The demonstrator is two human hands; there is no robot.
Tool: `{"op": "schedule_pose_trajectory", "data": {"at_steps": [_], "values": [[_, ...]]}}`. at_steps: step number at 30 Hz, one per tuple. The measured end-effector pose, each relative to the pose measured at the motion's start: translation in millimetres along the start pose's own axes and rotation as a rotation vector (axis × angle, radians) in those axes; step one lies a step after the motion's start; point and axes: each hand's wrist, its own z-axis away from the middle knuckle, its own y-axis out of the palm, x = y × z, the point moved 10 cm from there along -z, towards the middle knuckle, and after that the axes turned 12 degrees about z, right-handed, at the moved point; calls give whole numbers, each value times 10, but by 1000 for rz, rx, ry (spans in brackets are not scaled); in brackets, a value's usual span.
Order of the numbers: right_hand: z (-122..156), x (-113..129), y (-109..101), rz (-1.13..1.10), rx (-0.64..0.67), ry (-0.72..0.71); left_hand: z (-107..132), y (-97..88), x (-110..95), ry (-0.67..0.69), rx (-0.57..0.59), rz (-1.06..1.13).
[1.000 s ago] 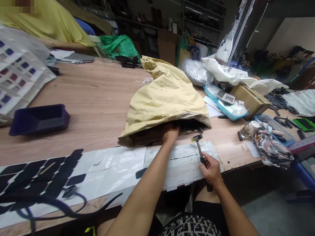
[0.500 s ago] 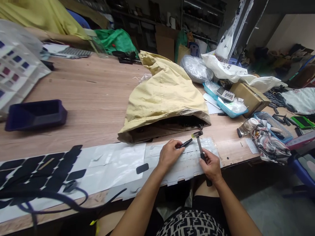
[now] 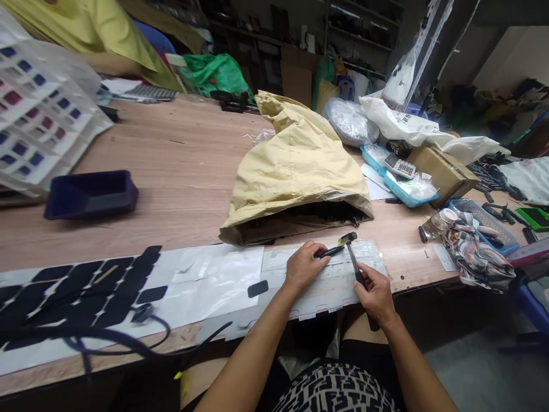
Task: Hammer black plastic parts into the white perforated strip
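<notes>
My left hand [image 3: 305, 264] is closed on a slim black part [image 3: 333, 251], which points right across a worn white sheet [image 3: 278, 312] at the table edge. In my right hand [image 3: 376, 293] is the black handle of a small hammer [image 3: 353, 254]. Its dark head, with a yellow-green face, sits right by the tip of the black part; I cannot tell whether they touch. Just beyond both hands lies a yellow sack [image 3: 300, 160], its dark mouth facing me and black pieces inside. A flat black rounded piece [image 3: 258, 288] rests left of my left hand.
Rows of black flat pieces [image 3: 124, 286] and dark cables [image 3: 128, 343] lie at left. A dark purple bin [image 3: 92, 194] stands behind them. At right are a jar [image 3: 440, 222], a patterned cloth [image 3: 474, 252], blue baskets [image 3: 412, 191] and a cardboard box [image 3: 441, 171]. A person in yellow [image 3: 128, 46] sits opposite.
The whole view has shifted, so the table things appear farther right. The hammer head remains close to the black part's tip, and both hands keep their holds.
</notes>
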Motion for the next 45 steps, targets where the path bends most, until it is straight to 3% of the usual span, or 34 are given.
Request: {"op": "schedule_pose_trajectory", "data": {"at_steps": [8, 17, 26, 30, 36, 42, 45], "values": [[95, 371, -169, 232, -78, -219, -10, -2, 12, -11, 11, -8], [100, 352, -55, 276, -24, -246, -10, -9, -15, -14, 12, -11], [102, 482, 8, 215, -2, -305, -11, -15, -31, -18, 11, -8], [63, 306, 77, 158, 30, -217, -13, -16, -32, -27, 11, -13], [7, -84, 147, -168, 26, 41, -1, -2, -34, 3, 4, -54], [16, -137, 165, -256, 8, 85, 17, -3, -87, 72, 30, 37], [55, -165, 139, -262, -17, 103, 194, -96, -209, 108, 38, 191]]}}
